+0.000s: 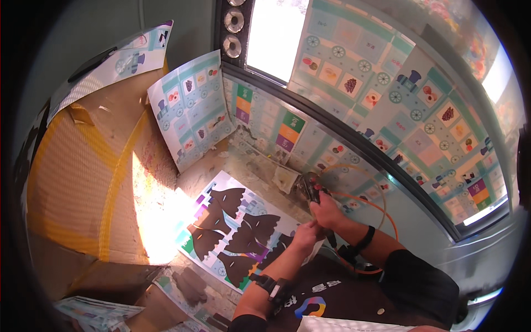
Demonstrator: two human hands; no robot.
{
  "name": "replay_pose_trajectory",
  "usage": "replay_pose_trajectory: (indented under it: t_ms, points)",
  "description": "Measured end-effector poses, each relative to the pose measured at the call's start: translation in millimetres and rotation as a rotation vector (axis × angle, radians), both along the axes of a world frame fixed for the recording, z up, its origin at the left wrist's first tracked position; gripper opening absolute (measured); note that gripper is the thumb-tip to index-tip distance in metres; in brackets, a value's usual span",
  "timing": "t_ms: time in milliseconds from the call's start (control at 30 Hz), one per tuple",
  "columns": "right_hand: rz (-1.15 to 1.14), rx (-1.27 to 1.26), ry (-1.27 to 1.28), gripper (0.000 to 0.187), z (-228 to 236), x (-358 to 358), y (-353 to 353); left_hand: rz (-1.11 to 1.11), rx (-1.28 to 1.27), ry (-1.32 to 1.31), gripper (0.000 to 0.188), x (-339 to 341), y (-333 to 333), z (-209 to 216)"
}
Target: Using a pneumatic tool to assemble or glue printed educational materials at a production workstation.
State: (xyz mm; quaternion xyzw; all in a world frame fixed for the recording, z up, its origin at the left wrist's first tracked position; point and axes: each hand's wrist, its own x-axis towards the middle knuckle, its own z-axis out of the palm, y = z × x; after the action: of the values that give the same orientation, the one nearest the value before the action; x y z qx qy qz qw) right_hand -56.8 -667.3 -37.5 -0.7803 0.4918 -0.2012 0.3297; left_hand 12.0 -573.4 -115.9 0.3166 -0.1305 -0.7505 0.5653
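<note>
My right hand [327,212] is closed around a dark hand tool [312,188] with red parts, held near the wall at the right end of the ledge. My left hand [304,239] is just below it, its fingers curled together close to my right wrist; whatever they pinch is hidden. An orange hose [387,213] loops to the right of my hands. Left of them, several dark, scallop-edged skirt-shaped pieces [260,224] lie spread over a printed sheet [221,180].
A large cardboard box [72,182] with yellow tape stands on the left. A printed card [191,105] leans behind the sheet. A dark-framed window [354,130] with printed sheets on it runs along the right. More printed sheets [99,312] lie at lower left.
</note>
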Motion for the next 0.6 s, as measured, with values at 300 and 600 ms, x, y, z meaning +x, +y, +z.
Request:
replay_pose_trajectory:
  t_ms: [300, 600]
  points:
    - [-0.012, 0.070, -0.093, 0.033, 3.6, 0.9, 3.7, -0.071, -0.026, 0.043, 0.025, 0.4, -0.8, -12.4]
    - [-0.007, 0.099, -0.122, 0.035, 6.2, -2.3, 4.5, -0.083, -0.043, 0.056, 0.025, -1.2, 2.6, -5.5]
